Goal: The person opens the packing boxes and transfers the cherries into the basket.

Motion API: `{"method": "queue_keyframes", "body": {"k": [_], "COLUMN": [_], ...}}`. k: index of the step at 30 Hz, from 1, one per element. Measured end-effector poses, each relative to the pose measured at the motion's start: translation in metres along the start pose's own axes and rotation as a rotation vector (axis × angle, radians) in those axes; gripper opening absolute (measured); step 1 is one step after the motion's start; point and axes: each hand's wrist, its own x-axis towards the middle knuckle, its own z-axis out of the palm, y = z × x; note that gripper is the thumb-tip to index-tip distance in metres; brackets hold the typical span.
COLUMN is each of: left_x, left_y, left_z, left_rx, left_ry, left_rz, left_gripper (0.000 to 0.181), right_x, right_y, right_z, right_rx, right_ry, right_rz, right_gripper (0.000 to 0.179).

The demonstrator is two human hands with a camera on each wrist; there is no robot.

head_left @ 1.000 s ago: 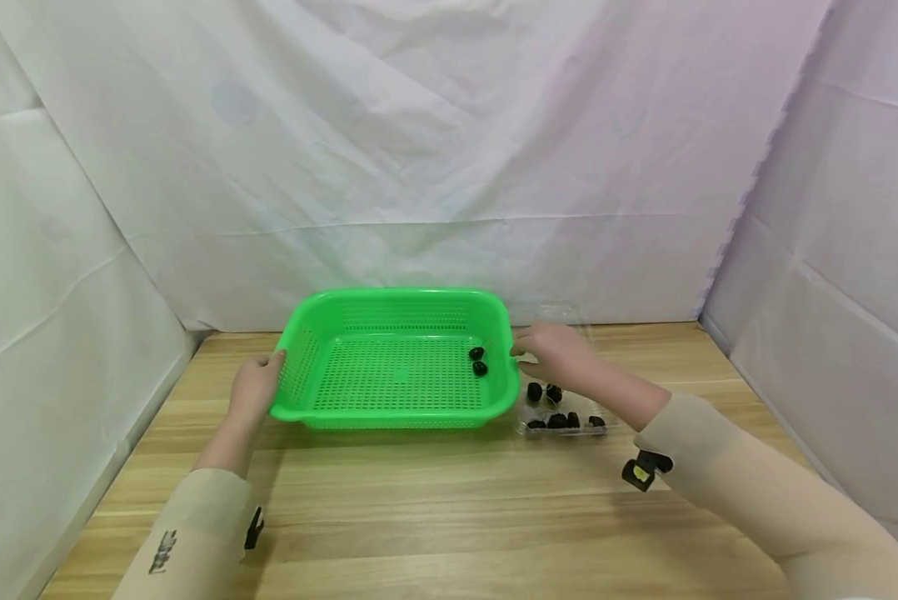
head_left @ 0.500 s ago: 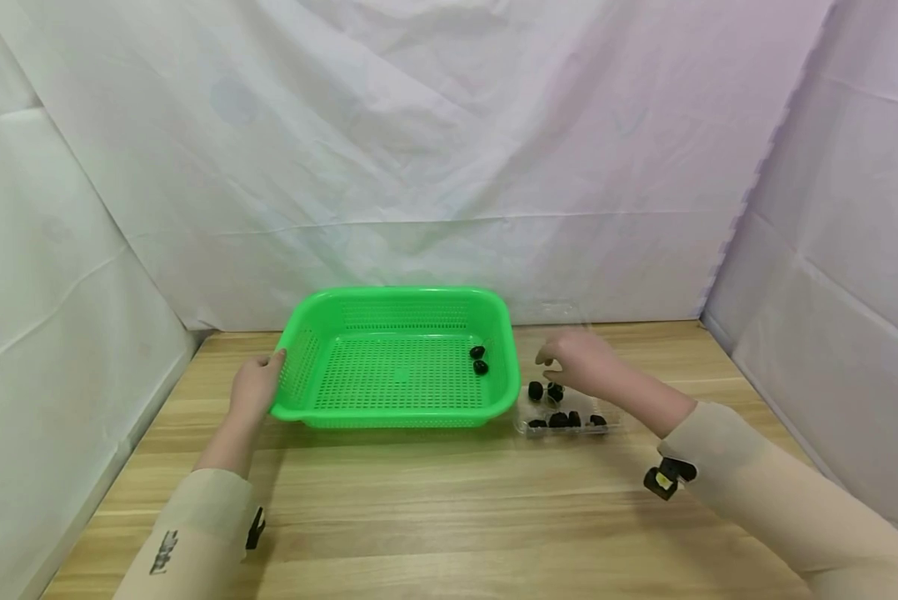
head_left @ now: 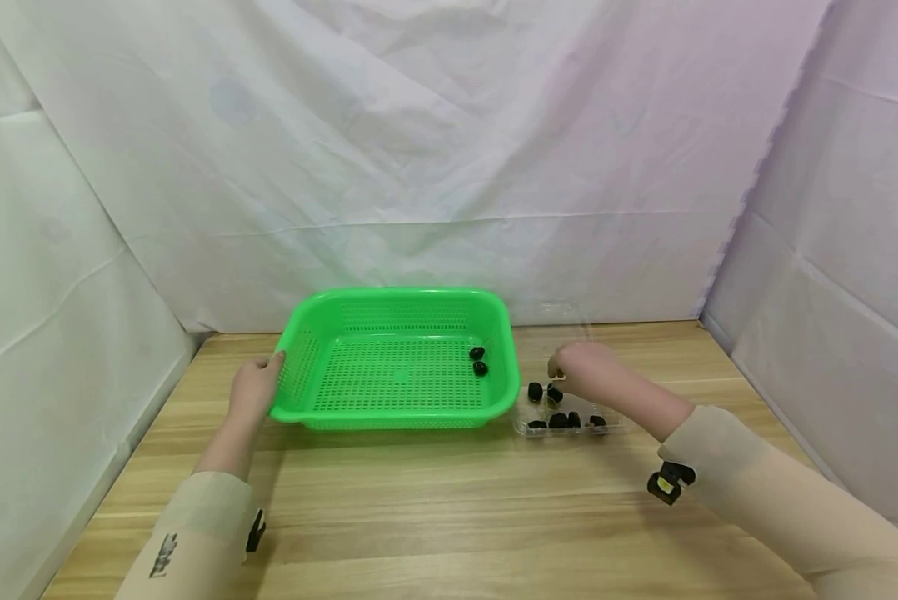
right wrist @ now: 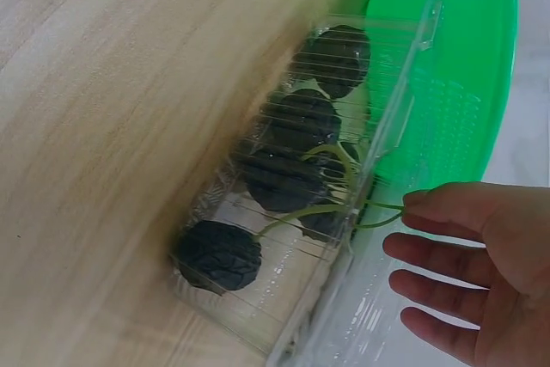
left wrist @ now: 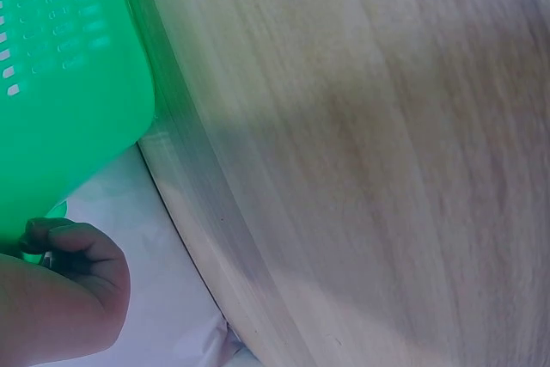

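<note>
A green plastic basket (head_left: 400,414) with a perforated floor stands on the table. My left hand (head_left: 256,387) grips its left rim. Two small dark pieces (head_left: 481,367) lie inside near its right wall. Right of the basket sits a clear plastic box (right wrist: 326,298) holding several dark, wrinkled round fruits (right wrist: 220,255) with pale green stems. My right hand (head_left: 590,372) is over the box. In the right wrist view its thumb and forefinger pinch the tip of a green stem (right wrist: 301,213), while the other fingers extend loosely.
The box's clear lid (head_left: 557,313) stands raised behind it, against the white cloth backdrop (head_left: 419,167). White cloth walls border the wooden table (head_left: 419,517) on left and right. The basket's right rim is close beside the box.
My right hand has moved right, away from the basket's right rim, then lowered over the box, its fingers closing together. The left hand and basket have stayed in place.
</note>
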Motion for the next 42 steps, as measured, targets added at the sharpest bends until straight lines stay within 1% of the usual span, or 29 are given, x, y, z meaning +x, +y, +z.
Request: {"method": "queue_keyframes", "body": {"k": [3,7,11,13,18,24,34,42], "left_x": [0.000,0.000,-0.001,-0.001,-0.001,-0.002,-0.002,-0.003], "left_y": [0.000,0.000,0.000,0.000,0.000,0.001,0.002,0.003], "left_z": [0.000,0.000,0.000,0.000,0.000,0.000,0.000,-0.001], "left_rx": [0.001,-0.001,-0.002,-0.007,-0.019,-0.031,-0.023,-0.010], "left_ry": [0.005,0.007,0.008,0.008,0.007,0.000,-0.001,-0.012], "left_rz": [0.007,0.014,0.018,0.019,0.022,0.016,0.008,0.008], "left_gripper": [0.064,0.062,0.063,0.064,0.063,0.062,0.063,0.065], "right_x": [-0.001,-0.001,-0.002,-0.003,-0.006,-0.008,-0.003,0.004], "right_y": [0.001,0.003,0.006,0.007,0.008,0.009,0.006,0.005], "right_z": [0.002,0.005,0.004,0.003,-0.003,-0.007,-0.021,-0.034], "right_rx": [-0.012,-0.015,0.003,0.013,0.011,-0.007,-0.005,-0.031], "right_ry": [0.018,0.051,0.053,0.049,0.043,0.050,0.121,0.128], "right_rz": [-0.013,-0.040,-0.036,-0.021,-0.001,0.011,-0.003,0.005], "right_gripper": [0.004,0.007,0.012,0.013,0.007,0.004,0.006,0.002]}}
